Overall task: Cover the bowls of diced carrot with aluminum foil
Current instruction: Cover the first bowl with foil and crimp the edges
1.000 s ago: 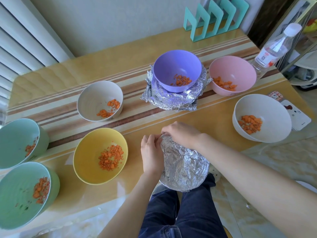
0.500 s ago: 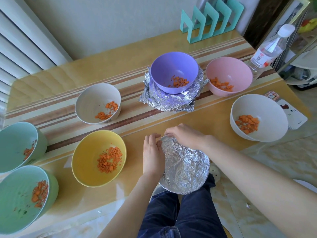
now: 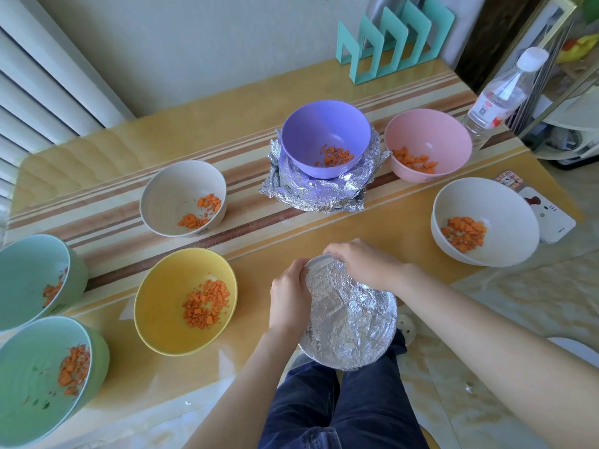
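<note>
Head view: the left hand [image 3: 288, 296] and right hand [image 3: 363, 264] are both curling over the far rim of the foil-covered bowl [image 3: 356, 348], pinching the foil [image 3: 343, 306] down, at the near edge of the table [image 3: 252, 260]. That foil is looking thin and tearable; I'd be holding the bowl by its sides, not its top.

Bare forearms, no sleeves in view, and dark blue jeans [image 3: 334, 403] on the legs.

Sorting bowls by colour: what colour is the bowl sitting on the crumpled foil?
The bowl is purple; head view.
</note>
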A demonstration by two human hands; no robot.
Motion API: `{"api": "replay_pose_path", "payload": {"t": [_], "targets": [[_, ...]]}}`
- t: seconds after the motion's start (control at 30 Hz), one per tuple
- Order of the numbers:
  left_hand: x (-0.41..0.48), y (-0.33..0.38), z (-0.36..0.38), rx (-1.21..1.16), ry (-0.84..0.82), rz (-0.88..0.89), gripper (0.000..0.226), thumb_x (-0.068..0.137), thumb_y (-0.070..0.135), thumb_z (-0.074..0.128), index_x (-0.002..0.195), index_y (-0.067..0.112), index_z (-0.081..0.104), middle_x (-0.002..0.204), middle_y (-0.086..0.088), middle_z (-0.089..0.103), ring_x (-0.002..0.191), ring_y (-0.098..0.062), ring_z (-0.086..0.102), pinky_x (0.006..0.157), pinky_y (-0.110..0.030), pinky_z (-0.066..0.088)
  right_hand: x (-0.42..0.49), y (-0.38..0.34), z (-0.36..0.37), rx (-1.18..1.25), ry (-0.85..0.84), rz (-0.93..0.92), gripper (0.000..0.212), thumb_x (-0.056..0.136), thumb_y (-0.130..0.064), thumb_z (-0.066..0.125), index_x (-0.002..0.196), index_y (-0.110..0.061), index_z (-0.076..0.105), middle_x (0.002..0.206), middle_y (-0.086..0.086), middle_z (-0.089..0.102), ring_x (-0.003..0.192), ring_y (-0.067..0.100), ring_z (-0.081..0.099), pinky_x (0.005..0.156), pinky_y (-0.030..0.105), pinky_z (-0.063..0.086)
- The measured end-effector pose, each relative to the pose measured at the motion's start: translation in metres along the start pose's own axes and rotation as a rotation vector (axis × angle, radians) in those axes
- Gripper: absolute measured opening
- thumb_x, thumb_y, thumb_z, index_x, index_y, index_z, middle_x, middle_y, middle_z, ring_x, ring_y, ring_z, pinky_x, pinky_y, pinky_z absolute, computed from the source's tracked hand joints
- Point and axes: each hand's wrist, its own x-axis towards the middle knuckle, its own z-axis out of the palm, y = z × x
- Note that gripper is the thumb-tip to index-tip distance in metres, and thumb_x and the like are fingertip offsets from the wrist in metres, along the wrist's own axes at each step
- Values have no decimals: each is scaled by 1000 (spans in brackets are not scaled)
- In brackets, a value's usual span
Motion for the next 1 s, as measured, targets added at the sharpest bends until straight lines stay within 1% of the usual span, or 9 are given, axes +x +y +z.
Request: {"api": "replay_pose_path", "payload": {"t": [0.1, 0.23, 0.37, 0.5, 0.6, 0.7, 0.8, 0.9, 1.0], "targets": [[-1, 0, 0, 2, -5, -9, 25, 94, 5, 44, 102, 14, 66, 81, -3, 68, 68, -15, 52, 60, -19, 31, 3, -7, -4, -12, -67, -11, 47, 91, 9, 36, 127, -16, 52, 114, 11, 62, 95, 26, 60, 78, 39, 49], [0, 1, 0, 35, -41, -21, 24, 95, 5, 41, 104, 12, 63, 84, -7, 67, 70, -19, 53, 60, -23, 32, 6, -15, -1, -17, -20, -22, 47, 82, 12, 40, 113, -16, 61, 102, 11, 67, 86, 28, 60, 70, 37, 46], [0, 2, 0, 46, -68, -24, 25, 94, 2, 39, 106, 9, 60, 85, -10, 67, 74, -27, 56, 61, -27, 35, 4, -12, 1, -23, -18, -45, 47, 82, 12, 40, 114, -18, 60, 103, 10, 67, 87, 28, 60, 72, 38, 48], [-1, 2, -1, 23, -41, -16, 25, 95, 3, 41, 105, 9, 62, 82, -9, 67, 68, -21, 53, 59, -21, 31, 2, -3, 4, 41, -22, -4, 36, 96, -2, 40, 122, -21, 54, 111, 7, 63, 91, 22, 57, 74, 36, 47], [-2, 3, -1, 14, -34, -6, 26, 94, 2, 42, 105, 9, 64, 82, -8, 68, 68, -18, 53, 60, -18, 31, -3, 3, 4, 134, 16, 41, 32, 96, 0, 42, 119, -14, 59, 107, 11, 66, 87, 20, 59, 69, 31, 45], [-2, 4, -1, 12, -61, -9, 31, 91, -2, 42, 106, 12, 64, 85, -4, 68, 70, -15, 53, 62, -17, 32, -8, 3, 3, 143, 49, 53, 40, 91, 9, 41, 120, -10, 60, 112, 16, 66, 104, 25, 62, 83, 34, 50], [-3, 5, -2, 8, -60, 5, 33, 90, -3, 42, 107, 14, 65, 86, -2, 69, 70, -12, 53, 61, -12, 33, -8, 5, 5, 185, 32, 58, 34, 96, 3, 42, 123, -10, 58, 119, 13, 64, 110, 21, 59, 77, 13, 43], [-4, 4, -3, 10, -29, 12, 38, 88, -6, 42, 113, 13, 64, 93, -2, 70, 76, -8, 55, 65, -1, 33, -10, 9, 2, 199, 16, 81, 31, 102, -18, 36, 128, -14, 53, 118, 8, 62, 99, 15, 58, 75, 18, 41], [-5, 3, -1, 20, -8, -2, 41, 89, -7, 42, 120, 12, 62, 103, -4, 70, 87, -14, 60, 72, 4, 30, -19, 14, 4, 239, 70, 107, 32, 102, -15, 36, 128, -8, 54, 96, 1, 63, 63, -10, 52, 57, 6, 36]]}}
